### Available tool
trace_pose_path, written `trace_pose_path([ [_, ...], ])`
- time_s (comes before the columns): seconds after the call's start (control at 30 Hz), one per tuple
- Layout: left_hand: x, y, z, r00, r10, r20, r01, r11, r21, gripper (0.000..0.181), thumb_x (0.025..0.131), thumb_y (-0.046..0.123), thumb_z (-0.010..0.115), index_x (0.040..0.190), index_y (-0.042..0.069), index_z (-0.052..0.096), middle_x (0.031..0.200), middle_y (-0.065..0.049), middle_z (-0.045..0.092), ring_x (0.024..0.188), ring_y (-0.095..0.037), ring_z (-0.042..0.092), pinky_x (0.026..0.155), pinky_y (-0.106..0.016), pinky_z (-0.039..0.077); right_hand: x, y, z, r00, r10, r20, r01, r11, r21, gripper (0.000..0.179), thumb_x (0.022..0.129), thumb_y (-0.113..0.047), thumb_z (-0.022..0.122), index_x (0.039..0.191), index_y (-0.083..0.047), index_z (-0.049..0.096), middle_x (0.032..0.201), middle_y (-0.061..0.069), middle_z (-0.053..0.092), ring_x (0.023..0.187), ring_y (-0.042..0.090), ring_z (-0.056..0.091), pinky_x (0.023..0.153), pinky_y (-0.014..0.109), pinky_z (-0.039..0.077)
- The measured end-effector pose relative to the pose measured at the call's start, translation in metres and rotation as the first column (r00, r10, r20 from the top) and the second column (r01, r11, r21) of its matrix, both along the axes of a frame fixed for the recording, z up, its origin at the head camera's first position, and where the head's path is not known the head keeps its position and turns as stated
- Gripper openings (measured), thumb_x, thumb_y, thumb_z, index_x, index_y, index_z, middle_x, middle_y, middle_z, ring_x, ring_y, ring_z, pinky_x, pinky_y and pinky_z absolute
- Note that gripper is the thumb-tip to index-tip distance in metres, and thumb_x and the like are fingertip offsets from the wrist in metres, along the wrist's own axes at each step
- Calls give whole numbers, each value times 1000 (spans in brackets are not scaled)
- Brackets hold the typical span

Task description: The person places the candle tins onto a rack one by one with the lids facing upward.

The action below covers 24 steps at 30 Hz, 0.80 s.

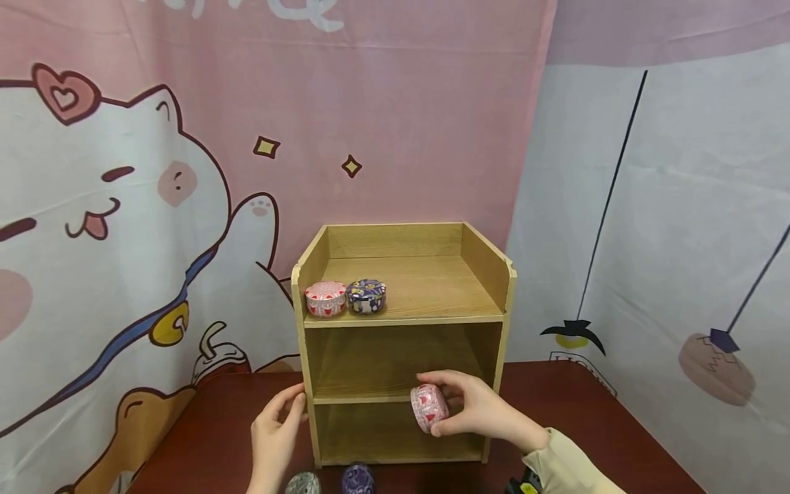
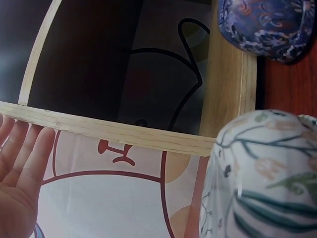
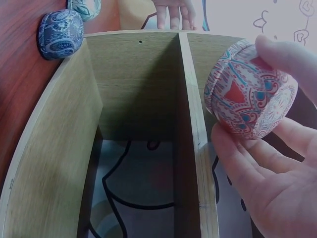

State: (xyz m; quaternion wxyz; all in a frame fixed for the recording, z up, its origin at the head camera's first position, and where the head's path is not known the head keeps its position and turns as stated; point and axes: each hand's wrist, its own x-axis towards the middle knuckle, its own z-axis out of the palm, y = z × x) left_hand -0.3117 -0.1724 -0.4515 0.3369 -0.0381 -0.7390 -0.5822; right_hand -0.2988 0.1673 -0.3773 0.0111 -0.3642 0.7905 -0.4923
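In the lower centre of the head view, a little right of the middle, the right hand grips a round pink patterned tin, thumb on one side and fingers on the other, holding it tilted in front of the wooden shelf unit. The tin looks like thin printed metal, so it is probably light and fairly stiff, firm enough for a light pinch yet likely to dent if squeezed hard. Its smooth, curved wall seems apt to slip or turn between the fingertips, and whether anything is inside cannot be told. The best hold is probably across the widest part of the body, with thumb and fingers opposite each other; the rim at the upper left of the tin in the right wrist view may be a lid seam, and pulling there alone could work it loose. The left hand, at the lower left of centre, grasps nothing, its fingers touching the unit's side panel. A pink-and-white tin and a dark blue tin stand side by side at the left of the top shelf, while a greyish tin and a purple tin sit on the tabletop at the bottom edge.
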Motion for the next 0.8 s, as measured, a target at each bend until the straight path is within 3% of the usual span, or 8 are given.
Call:
trace_pose_path([
  [0.37, -1, -1, -2, 1000, 6, 25, -6, 1000, -10, 15, 92, 13, 68, 105, 10, 74, 84, -5, 72, 63, -17, 68, 58, -20, 56, 1, -1, 1, 1000, -2, -29, 2, 1000, 1, 70, 76, -9, 82, 135, 7, 49, 130, 26, 51, 106, 15, 61, 86, 31, 55],
  [0.63, -3, 0, -1, 1000, 3, 16, -3, 1000, 1, 15, 91, 11, 69, 105, 10, 74, 82, -5, 71, 65, -25, 68, 58, -21, 56, 0, 2, 3, 1000, -13, -27, 14, 1000, 13, 66, 77, -12, 83, 134, 3, 53, 123, 16, 54, 106, 17, 61, 88, 31, 55],
  [0.8, 0, -2, 0, 999, 5, 45, -4, 1000, -12, 15, 93, 13, 68, 106, 10, 74, 84, -6, 72, 64, -19, 68, 59, -22, 57, 1, -2, 2, 999, -14, -39, 13, 1000, -6, 65, 76, -13, 83, 133, 1, 54, 121, 14, 55, 102, 16, 63, 85, 32, 56],
])
